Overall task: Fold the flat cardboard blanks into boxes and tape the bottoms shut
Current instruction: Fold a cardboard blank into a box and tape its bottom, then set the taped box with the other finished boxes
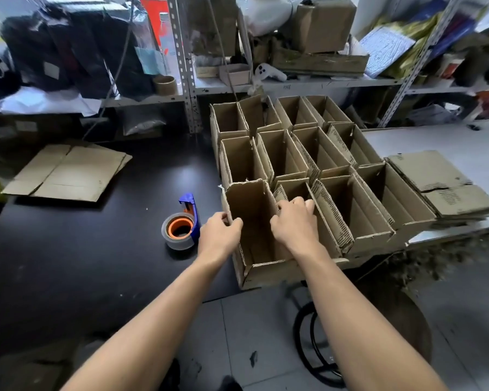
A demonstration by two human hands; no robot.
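An open-topped cardboard box [254, 221] stands at the near edge of the black table [96, 263], at the left front of several upright boxes [302, 153]. My left hand [219, 231] grips its left wall, thumb inside. My right hand [294, 218] grips its right wall, fingers curled over the rim. A blue tape dispenser [182, 224] with an orange-cored roll lies just left of my left hand. Flat cardboard blanks [68, 172] lie at the table's far left. Another stack of flat blanks [443, 184] rests at the right.
Metal shelving [187, 66] crowded with bags, boxes and a white controller runs along the back. A light-coloured table [463, 142] holds the right stack. Below the table edge is tiled floor with a round stool [378, 334].
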